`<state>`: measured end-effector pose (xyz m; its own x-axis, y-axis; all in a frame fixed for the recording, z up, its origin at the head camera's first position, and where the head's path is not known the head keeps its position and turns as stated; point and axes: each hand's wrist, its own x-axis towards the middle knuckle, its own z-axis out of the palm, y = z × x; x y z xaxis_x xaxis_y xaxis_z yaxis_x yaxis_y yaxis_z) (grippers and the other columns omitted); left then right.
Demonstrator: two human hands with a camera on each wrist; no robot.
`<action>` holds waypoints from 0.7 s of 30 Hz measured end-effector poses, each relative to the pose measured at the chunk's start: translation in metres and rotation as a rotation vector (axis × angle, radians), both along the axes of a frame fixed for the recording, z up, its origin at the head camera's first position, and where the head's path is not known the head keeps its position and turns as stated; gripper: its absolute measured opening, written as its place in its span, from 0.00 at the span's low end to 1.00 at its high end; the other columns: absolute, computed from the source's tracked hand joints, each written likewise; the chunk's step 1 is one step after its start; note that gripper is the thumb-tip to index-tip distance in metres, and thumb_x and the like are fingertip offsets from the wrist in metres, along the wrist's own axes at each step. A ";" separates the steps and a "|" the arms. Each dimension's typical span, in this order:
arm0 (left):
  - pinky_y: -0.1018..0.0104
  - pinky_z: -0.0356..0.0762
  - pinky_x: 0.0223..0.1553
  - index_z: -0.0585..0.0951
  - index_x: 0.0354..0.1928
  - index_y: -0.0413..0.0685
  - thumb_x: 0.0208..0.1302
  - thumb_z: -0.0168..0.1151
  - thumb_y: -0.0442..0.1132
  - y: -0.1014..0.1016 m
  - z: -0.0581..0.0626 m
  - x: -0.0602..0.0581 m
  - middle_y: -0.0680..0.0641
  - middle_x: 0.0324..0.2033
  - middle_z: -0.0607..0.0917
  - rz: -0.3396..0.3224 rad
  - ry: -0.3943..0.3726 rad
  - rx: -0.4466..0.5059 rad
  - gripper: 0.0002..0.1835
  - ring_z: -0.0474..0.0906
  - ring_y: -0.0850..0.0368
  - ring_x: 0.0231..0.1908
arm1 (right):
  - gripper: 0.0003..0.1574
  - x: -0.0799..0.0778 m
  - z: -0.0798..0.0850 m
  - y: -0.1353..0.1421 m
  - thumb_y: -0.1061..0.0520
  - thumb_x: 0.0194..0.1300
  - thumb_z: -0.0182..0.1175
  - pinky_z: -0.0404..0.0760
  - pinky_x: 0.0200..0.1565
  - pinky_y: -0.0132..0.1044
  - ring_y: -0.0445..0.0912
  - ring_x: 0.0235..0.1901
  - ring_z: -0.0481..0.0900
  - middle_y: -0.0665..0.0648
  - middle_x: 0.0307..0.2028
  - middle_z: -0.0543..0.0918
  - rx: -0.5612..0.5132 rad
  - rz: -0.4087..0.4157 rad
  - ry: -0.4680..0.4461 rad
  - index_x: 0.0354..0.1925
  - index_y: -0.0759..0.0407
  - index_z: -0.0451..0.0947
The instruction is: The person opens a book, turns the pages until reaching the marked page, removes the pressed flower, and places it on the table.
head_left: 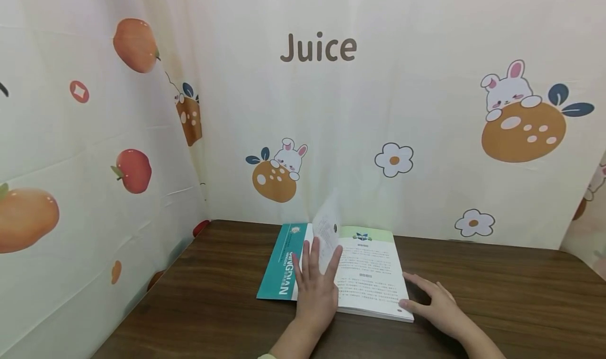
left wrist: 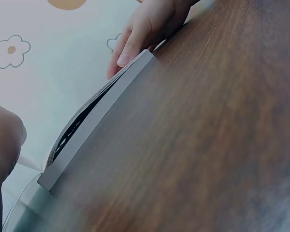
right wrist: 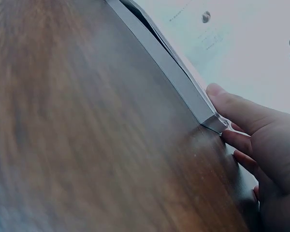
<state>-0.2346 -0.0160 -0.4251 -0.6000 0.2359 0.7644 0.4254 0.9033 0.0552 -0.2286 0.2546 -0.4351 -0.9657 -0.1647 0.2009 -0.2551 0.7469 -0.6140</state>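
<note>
An open book (head_left: 369, 275) lies on the table with printed pages on its right side and a teal cover flap (head_left: 276, 264) on its left. One leaf (head_left: 326, 233) stands up partway near the spine. My left hand (head_left: 316, 290), fingers spread and straight, touches that raised leaf and lies over the inner left part of the book. At the lower right corner, my right hand (head_left: 437, 304) holds the book's edge. In the right wrist view its thumb (right wrist: 222, 96) rests on the top page while the other fingers (right wrist: 239, 142) lie against the side.
The book rests on a dark wooden table (head_left: 497, 285). Behind and to the left hangs a pale curtain (head_left: 331, 112) printed with fruit, rabbits and flowers, close to the table's far edge.
</note>
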 end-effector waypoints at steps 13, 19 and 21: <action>0.39 0.33 0.64 0.58 0.69 0.42 0.43 0.65 0.24 -0.002 -0.001 -0.003 0.38 0.70 0.36 0.090 -0.085 0.031 0.47 0.32 0.39 0.69 | 0.43 -0.001 0.000 0.001 0.41 0.53 0.65 0.46 0.58 0.66 0.68 0.60 0.61 0.72 0.58 0.69 0.007 0.002 -0.002 0.60 0.62 0.68; 0.38 0.35 0.64 0.59 0.69 0.45 0.46 0.68 0.28 -0.001 -0.001 -0.002 0.37 0.70 0.35 0.140 -0.149 -0.021 0.45 0.29 0.39 0.69 | 0.42 -0.001 -0.001 0.001 0.41 0.52 0.65 0.47 0.58 0.66 0.68 0.60 0.62 0.72 0.57 0.70 0.007 0.004 0.010 0.60 0.62 0.69; 0.38 0.36 0.64 0.62 0.68 0.47 0.47 0.68 0.30 -0.001 0.000 -0.002 0.37 0.70 0.39 0.150 -0.170 -0.040 0.43 0.30 0.40 0.69 | 0.42 -0.002 -0.001 0.001 0.41 0.53 0.65 0.47 0.58 0.66 0.68 0.60 0.62 0.72 0.57 0.70 0.011 0.002 0.005 0.60 0.62 0.69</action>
<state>-0.2368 -0.0173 -0.4255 -0.7501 0.1627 0.6410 0.2741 0.9586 0.0775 -0.2304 0.2554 -0.4360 -0.9643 -0.1685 0.2041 -0.2595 0.7532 -0.6044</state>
